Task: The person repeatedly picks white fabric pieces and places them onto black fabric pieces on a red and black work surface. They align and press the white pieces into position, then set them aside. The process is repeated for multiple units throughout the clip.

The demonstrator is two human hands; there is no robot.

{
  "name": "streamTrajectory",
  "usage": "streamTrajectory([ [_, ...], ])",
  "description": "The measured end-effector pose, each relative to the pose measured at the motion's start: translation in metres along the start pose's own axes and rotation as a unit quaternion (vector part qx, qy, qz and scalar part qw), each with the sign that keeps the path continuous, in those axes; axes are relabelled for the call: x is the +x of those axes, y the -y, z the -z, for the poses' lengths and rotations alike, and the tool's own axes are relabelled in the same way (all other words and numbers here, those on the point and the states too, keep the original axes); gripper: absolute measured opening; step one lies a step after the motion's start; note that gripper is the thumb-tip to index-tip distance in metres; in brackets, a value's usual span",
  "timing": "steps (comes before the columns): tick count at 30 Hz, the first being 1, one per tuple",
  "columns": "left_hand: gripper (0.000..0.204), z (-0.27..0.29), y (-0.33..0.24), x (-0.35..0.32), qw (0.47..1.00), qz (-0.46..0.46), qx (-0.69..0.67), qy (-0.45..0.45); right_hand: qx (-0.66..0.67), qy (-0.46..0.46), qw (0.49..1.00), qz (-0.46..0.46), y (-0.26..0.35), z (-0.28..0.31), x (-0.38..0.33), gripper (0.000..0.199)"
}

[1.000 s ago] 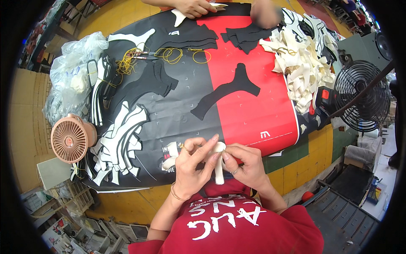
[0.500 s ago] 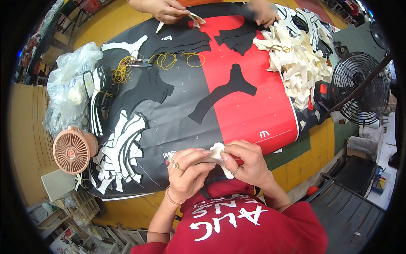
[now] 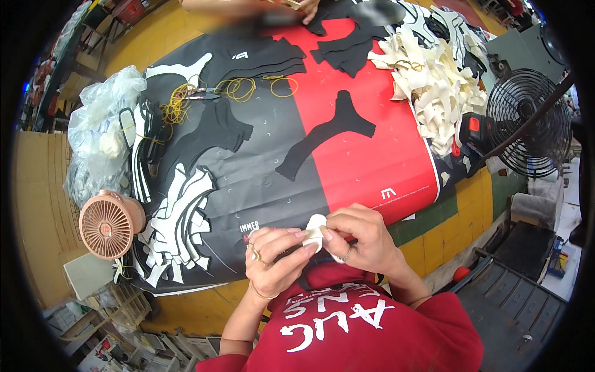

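Observation:
Close to my body at the table's near edge, a small white fabric piece (image 3: pixel 317 224) is folded or bunched between my hands. The fingers of my left hand (image 3: pixel 277 260) pinch it from one side, while my right hand (image 3: pixel 361 237) grips it with thumb and fingers from the other. Part of the piece is hidden behind my right fingers. Beyond my hands, a single black curved, forked fabric piece (image 3: pixel 334 133) lies flat across the red and black mat (image 3: pixel 378 164). A fanned stack of white pieces with black edges (image 3: pixel 180 214) rests to the left.
Black cut pieces (image 3: pixel 214 133), yellow rubber bands (image 3: pixel 238 90) and scissors (image 3: pixel 201 94) lie farther off. A pink fan (image 3: pixel 106 226) and plastic bag (image 3: pixel 102 130) stand left; cream scraps (image 3: pixel 427 93) and a black fan (image 3: pixel 527 124) right. A co-worker's hand (image 3: pixel 305 8) is opposite.
My fingers have shifted slightly on the white fabric piece, which now shows a rounder, more upright fold. Across the table, the co-worker's hands and arm have moved, one arm blurred.

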State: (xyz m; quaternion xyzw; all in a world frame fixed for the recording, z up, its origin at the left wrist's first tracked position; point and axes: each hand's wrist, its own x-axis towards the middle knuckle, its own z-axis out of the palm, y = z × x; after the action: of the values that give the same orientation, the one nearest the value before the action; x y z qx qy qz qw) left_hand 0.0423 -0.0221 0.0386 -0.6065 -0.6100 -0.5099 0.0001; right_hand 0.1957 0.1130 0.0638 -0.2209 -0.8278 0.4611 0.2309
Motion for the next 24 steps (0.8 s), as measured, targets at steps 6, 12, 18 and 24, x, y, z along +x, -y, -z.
streamTrajectory([
  [6, 0.017, -0.003, -0.013, -0.009, 0.949, 0.155, -0.261, -0.088, 0.019, -0.025, 0.993, -0.113, -0.006, 0.009, 0.001, 0.012],
  [12, 0.025, 0.023, -0.019, -0.006, 0.901, 0.190, -0.300, -0.251, -0.078, -0.035, 0.986, -0.143, -0.020, 0.018, -0.007, 0.017],
  [18, 0.019, 0.120, -0.009, -0.001, 0.789, 0.085, -0.484, -0.369, -0.254, -0.125, 0.944, -0.169, -0.055, 0.068, -0.017, 0.019],
  [24, 0.032, 0.185, 0.012, -0.019, 0.854, 0.084, -0.358, -0.368, -0.513, -0.161, 0.795, -0.280, -0.068, 0.139, -0.019, 0.030],
])
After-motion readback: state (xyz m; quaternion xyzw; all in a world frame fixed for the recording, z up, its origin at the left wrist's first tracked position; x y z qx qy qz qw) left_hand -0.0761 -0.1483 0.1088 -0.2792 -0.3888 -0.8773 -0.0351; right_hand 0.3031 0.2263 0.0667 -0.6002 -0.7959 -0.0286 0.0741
